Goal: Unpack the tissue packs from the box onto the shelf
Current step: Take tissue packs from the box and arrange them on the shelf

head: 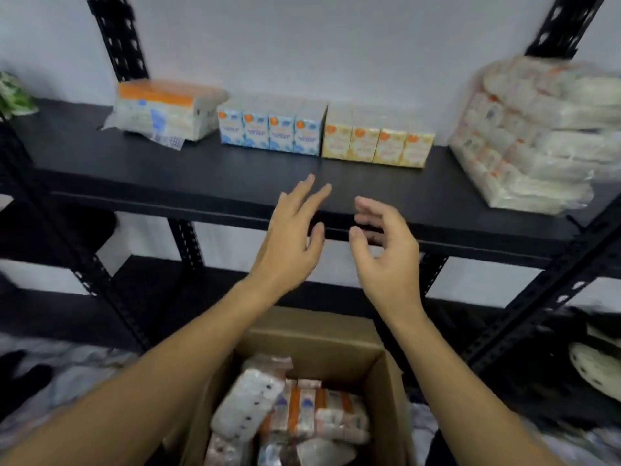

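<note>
Black metal shelving (369,183) stands against a pale wall, with a cardboard box (386,391) on the floor just in front of it. Nearest the camera, the box is open and holds a jumble of tissue packs (302,412) in clear wrap, some with orange bands.

Above the box, 2 bare forearms reach forward. Left hand (292,237) has its fingers straight and spread, holding nothing, fingertips over the front edge of the shelf. Right hand (383,243) sits just beside it, fingers loosely curved, also holding nothing.

Farther back on the shelf, a wrapped pack with an orange top (161,109) lies at the left. Next to it stand 4 blue cartons (268,129) in a row, touching 4 yellow cartons (376,142). At the right end a tall bundle of packs (534,136) is blurred, so its print cannot be read.
</note>
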Available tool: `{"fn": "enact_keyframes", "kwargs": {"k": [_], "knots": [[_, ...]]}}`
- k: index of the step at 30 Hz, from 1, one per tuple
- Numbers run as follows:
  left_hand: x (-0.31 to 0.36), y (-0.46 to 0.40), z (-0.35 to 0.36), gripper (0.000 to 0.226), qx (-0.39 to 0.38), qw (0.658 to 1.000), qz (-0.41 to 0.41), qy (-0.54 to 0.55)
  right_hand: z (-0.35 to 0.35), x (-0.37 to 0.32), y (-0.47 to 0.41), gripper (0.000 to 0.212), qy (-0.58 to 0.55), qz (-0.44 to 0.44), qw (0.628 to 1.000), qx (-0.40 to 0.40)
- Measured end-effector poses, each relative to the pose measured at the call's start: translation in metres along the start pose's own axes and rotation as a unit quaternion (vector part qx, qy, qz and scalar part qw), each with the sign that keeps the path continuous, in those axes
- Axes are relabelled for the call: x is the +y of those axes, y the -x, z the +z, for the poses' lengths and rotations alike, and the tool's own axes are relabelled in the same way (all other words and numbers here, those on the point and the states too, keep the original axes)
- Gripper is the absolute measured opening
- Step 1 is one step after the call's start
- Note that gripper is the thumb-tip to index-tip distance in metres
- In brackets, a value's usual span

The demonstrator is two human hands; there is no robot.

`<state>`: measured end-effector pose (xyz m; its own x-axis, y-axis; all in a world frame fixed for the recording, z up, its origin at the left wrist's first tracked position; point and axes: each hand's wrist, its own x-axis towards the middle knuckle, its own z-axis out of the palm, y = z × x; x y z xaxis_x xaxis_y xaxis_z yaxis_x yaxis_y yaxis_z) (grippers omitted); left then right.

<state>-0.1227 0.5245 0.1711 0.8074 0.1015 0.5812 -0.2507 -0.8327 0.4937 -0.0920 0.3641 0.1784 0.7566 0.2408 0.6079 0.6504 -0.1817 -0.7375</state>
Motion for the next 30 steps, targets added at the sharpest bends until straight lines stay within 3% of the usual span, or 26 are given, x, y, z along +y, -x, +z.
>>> {"fn": "enact_keyframes", "kwargs": {"k": [3,6,11,13,16,18,22,30], "knots": [[-0.019,0.084,0.004,0.054,-0.036,0.999,-0.001,0.015,0.018,0.021,0.062,0.035,0.01,0.03,0.997,-0.065],[-0.055,0.16,0.018,0.058,-0.099,0.986,-0.133,-0.01,0.031,0.065,0.129,0.041,0.078,0.153,0.968,-0.184],[-0.103,0.238,0.054,0.064,-0.241,0.911,-0.318,-0.101,0.027,0.14,0.233,0.052,0.158,0.309,0.879,-0.327],[-0.101,0.243,0.067,0.063,-0.269,0.911,-0.3,-0.092,0.025,0.153,0.25,0.058,0.177,0.347,0.852,-0.349],[-0.096,0.241,0.085,0.061,-0.276,0.93,-0.219,-0.109,0.035,0.166,0.253,0.053,0.176,0.342,0.855,-0.347],[-0.101,0.242,0.093,0.063,-0.301,0.921,-0.196,-0.148,0.042,0.175,0.255,0.054,0.189,0.332,0.851,-0.361],[-0.116,0.232,0.099,0.07,-0.346,0.895,-0.222,-0.175,0.049,0.193,0.27,0.06,0.241,0.346,0.803,-0.421],[-0.129,0.224,0.106,0.063,-0.383,0.88,-0.214,-0.185,0.077,0.247,0.267,0.067,0.316,0.293,0.772,-0.468]]}}
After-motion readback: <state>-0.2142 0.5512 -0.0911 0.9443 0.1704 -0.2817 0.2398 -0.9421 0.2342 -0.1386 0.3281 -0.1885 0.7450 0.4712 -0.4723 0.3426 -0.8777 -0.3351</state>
